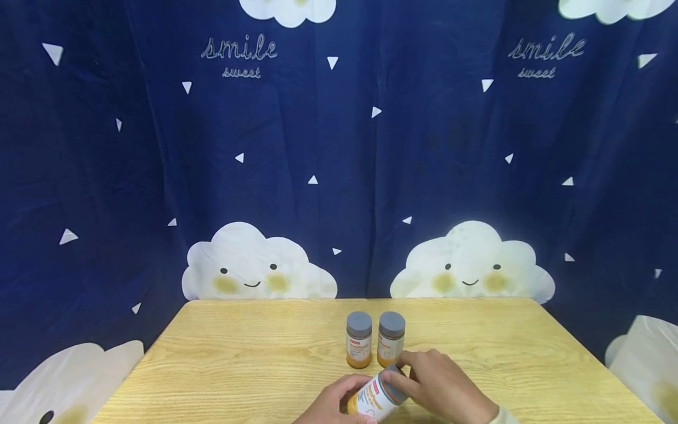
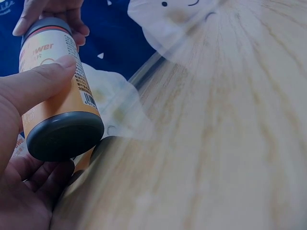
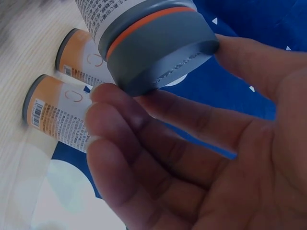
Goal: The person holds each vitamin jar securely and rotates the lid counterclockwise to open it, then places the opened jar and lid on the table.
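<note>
A white and orange pill bottle point(image 1: 373, 398) with a grey cap is tilted above the front of the table. My left hand point(image 1: 333, 403) grips its body, the thumb lying across the label in the left wrist view. At the other end my right hand point(image 1: 442, 383) pinches the grey cap point(image 3: 163, 48) between thumb and fingers. An orange ring shows at the cap's lower edge in the right wrist view. Just beyond my hands stand two similar capped bottles, a left one point(image 1: 359, 341) and a right one point(image 1: 391, 338), upright side by side. My right hand partly covers the right one.
The bottles stand on a light wooden table point(image 1: 238, 353). Behind its far edge hangs a dark blue curtain point(image 1: 349, 141) printed with white clouds and small triangles.
</note>
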A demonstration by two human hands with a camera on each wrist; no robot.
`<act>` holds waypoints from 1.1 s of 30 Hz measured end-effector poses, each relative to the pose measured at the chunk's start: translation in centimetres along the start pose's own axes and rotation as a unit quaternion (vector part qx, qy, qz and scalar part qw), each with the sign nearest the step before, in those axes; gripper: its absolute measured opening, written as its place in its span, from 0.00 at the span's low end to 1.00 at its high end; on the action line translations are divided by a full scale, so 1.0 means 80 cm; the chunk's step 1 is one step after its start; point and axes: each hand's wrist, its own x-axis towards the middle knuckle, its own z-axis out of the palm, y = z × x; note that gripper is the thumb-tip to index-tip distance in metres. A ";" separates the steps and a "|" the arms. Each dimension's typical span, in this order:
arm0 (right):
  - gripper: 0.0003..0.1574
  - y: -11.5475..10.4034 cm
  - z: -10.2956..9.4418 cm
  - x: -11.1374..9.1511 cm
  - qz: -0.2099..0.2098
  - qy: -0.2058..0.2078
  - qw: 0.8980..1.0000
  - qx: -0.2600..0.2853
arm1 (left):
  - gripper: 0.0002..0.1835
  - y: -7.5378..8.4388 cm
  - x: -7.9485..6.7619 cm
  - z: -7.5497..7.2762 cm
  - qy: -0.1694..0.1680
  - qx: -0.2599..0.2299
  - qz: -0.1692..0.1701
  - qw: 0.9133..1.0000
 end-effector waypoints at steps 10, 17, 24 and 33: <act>0.17 0.002 -0.002 0.000 -0.024 -0.013 0.999 0.027 | 0.28 0.000 0.000 -0.002 0.000 0.006 -0.004 1.000; 0.15 0.002 -0.003 0.000 -0.032 -0.021 0.999 0.034 | 0.29 -0.002 -0.001 -0.002 -0.007 -0.004 0.010 1.000; 0.13 -0.001 -0.005 0.000 -0.032 -0.030 0.998 0.039 | 0.29 -0.004 0.001 -0.002 -0.010 -0.004 0.016 1.000; 0.14 -0.001 -0.006 0.000 -0.031 -0.036 0.998 0.044 | 0.29 -0.004 0.000 -0.003 -0.010 -0.003 0.018 1.000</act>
